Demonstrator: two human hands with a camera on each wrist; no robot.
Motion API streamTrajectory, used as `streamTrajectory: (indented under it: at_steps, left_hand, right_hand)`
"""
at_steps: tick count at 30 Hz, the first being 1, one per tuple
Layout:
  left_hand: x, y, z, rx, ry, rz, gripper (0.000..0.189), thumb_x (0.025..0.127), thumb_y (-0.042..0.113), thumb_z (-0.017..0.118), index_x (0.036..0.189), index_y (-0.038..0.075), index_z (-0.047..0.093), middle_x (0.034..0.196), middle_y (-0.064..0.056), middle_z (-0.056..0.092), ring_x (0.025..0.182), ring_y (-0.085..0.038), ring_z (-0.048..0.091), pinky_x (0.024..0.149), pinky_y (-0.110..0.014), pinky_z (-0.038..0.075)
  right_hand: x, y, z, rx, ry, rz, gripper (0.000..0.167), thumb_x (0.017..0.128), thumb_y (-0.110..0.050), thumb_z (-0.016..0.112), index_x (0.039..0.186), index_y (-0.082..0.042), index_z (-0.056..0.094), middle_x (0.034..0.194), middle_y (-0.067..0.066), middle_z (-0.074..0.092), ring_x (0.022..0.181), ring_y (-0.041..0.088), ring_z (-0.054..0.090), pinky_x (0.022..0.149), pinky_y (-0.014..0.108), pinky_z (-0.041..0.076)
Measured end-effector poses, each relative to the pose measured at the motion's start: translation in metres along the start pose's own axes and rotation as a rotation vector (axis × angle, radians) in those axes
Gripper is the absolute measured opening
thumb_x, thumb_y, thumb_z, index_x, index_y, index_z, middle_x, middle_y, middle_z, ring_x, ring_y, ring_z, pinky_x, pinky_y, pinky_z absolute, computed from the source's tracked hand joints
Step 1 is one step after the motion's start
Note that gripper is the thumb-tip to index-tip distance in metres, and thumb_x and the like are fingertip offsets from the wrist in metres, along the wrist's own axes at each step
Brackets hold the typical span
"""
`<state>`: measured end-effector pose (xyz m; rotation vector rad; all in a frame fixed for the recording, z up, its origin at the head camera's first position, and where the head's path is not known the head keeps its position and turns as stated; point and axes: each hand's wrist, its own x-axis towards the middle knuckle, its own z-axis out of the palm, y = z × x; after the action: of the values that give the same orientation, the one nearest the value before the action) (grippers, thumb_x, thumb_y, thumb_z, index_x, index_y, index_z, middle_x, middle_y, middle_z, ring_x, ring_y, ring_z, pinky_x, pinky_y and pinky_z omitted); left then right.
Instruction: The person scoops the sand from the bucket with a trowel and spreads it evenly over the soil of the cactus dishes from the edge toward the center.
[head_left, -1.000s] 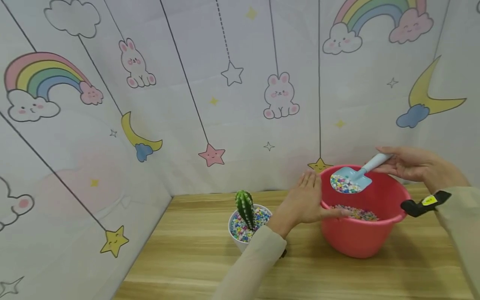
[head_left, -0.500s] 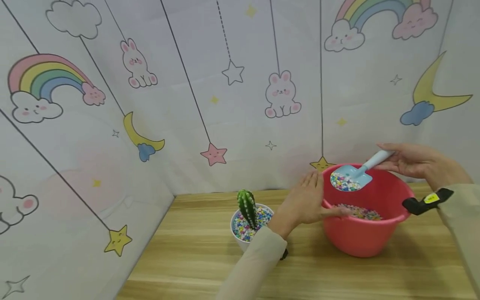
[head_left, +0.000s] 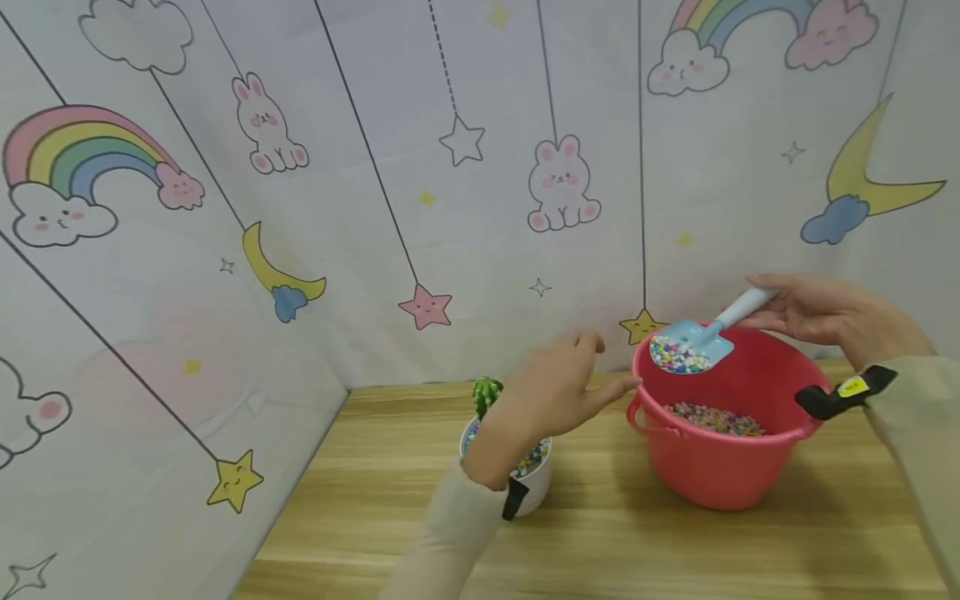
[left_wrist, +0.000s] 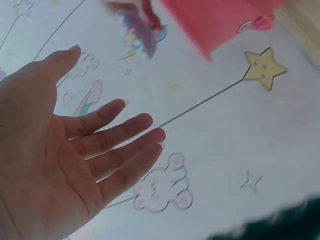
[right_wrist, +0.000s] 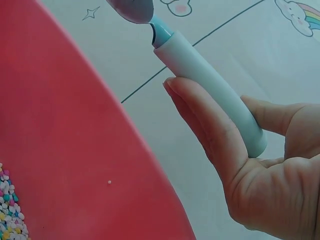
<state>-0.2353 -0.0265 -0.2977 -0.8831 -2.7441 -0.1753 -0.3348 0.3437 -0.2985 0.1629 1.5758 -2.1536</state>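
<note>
My right hand (head_left: 817,308) holds a small light-blue shovel (head_left: 720,333) by its pale handle, thumb on one side and fingers on the other. Its scoop carries multicoloured pebbles (head_left: 678,356) over the left rim of a red bucket (head_left: 727,475). More pebbles (right_wrist: 7,205) lie in the bottom of that bucket. My left hand (head_left: 536,396) hovers between the bucket and a white pot (head_left: 538,492), fingers spread and holding nothing, as the left wrist view confirms. A green cactus (head_left: 486,394) stands in the pot among similar pebbles, partly hidden behind my left hand and wrist.
The pot and bucket stand on a wood-grain tabletop (head_left: 360,517). A white cloth backdrop (head_left: 360,208) printed with rainbows, rabbits and stars rises behind and along the left. The bucket's handle (head_left: 648,425) hangs at its left side.
My left hand has let go of the bucket's rim and moved left, now covering part of the cactus pot. The loaded shovel has shifted slightly left and up with my right hand.
</note>
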Motion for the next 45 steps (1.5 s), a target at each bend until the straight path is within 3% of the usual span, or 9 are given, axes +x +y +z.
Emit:
streamTrajectory:
  at_steps: [4,10,12,15,21,29,34,39,45]
  left_hand:
    - [-0.019,-0.016,-0.024,-0.069,0.071,0.002,0.058,0.104,0.061,0.055,0.135,0.012,0.060,0.132,-0.001,0.068,0.114,-0.017,0.068,0.096,-0.034,0.062]
    - [-0.045,-0.046,-0.043,-0.146,0.243,0.021,0.056,0.102,0.054,0.064,0.138,0.011,0.060,0.141,-0.004,0.065,0.112,-0.023,0.073,0.098,-0.040,0.062]
    - [-0.054,-0.057,-0.046,-0.174,0.281,0.007,0.058,0.100,0.053,0.067,0.141,0.013,0.059,0.144,-0.004,0.064,0.118,-0.025,0.072,0.102,-0.043,0.060]
    - [-0.066,-0.075,-0.050,-0.208,0.289,-0.047,0.068,0.096,0.056,0.071,0.148,0.015,0.055,0.150,-0.004,0.061,0.134,-0.027,0.064,0.112,-0.047,0.055]
    - [-0.086,-0.108,-0.048,-0.288,0.219,-0.145,0.091,0.086,0.050,0.084,0.158,0.011,0.045,0.161,-0.012,0.052,0.150,-0.036,0.049,0.120,-0.058,0.045]
    - [-0.100,-0.135,-0.023,-0.264,0.071,-0.211,0.103,0.085,0.053,0.084,0.164,0.010,0.034,0.171,-0.017,0.035,0.155,-0.044,0.038,0.123,-0.065,0.038]
    - [-0.104,-0.144,-0.004,-0.237,-0.025,-0.232,0.111,0.084,0.061,0.082,0.167,0.012,0.027,0.174,-0.017,0.027,0.152,-0.046,0.042,0.118,-0.066,0.043]
    - [-0.109,-0.148,0.020,-0.222,-0.097,-0.255,0.119,0.080,0.064,0.083,0.168,0.011,0.023,0.175,-0.017,0.024,0.155,-0.045,0.038,0.119,-0.067,0.042]
    - [-0.115,-0.155,0.052,-0.221,-0.146,-0.240,0.126,0.075,0.066,0.086,0.167,0.008,0.025,0.174,-0.017,0.027,0.154,-0.042,0.042,0.121,-0.060,0.043]
  right_hand:
    - [0.000,-0.002,0.007,0.002,0.000,0.007,0.026,0.107,-0.035,0.059,0.097,-0.014,0.071,0.102,0.008,0.081,0.099,0.032,0.081,0.101,0.040,0.060]
    - [0.002,-0.001,0.024,0.023,-0.009,0.022,0.023,0.105,-0.035,0.063,0.107,-0.012,0.063,0.105,0.010,0.080,0.104,0.034,0.079,0.106,0.041,0.057]
    - [0.004,0.000,0.030,0.029,-0.021,0.010,0.021,0.106,-0.032,0.062,0.108,-0.011,0.063,0.105,0.012,0.079,0.101,0.034,0.080,0.104,0.041,0.058]
    - [0.009,0.002,0.040,0.034,-0.038,-0.015,0.019,0.107,-0.029,0.061,0.110,-0.010,0.061,0.104,0.013,0.078,0.098,0.033,0.080,0.101,0.042,0.060]
    - [0.023,0.009,0.057,0.003,-0.075,-0.065,0.023,0.108,-0.026,0.059,0.121,-0.010,0.049,0.103,0.012,0.077,0.096,0.030,0.080,0.101,0.043,0.059]
    - [0.031,0.019,0.087,-0.022,-0.110,-0.074,0.016,0.109,-0.026,0.057,0.109,-0.010,0.060,0.101,0.012,0.078,0.094,0.028,0.080,0.096,0.039,0.062]
    - [0.034,0.024,0.106,-0.001,-0.116,-0.041,0.019,0.109,-0.026,0.058,0.107,-0.008,0.063,0.100,0.014,0.080,0.094,0.032,0.081,0.093,0.040,0.063]
    - [0.041,0.030,0.120,0.004,-0.149,-0.021,0.023,0.112,-0.020,0.050,0.105,-0.003,0.062,0.098,0.018,0.079,0.092,0.033,0.080,0.092,0.042,0.063]
    - [0.047,0.037,0.136,-0.022,-0.146,-0.011,0.020,0.112,-0.019,0.050,0.117,0.001,0.050,0.098,0.019,0.076,0.092,0.031,0.079,0.093,0.044,0.063]
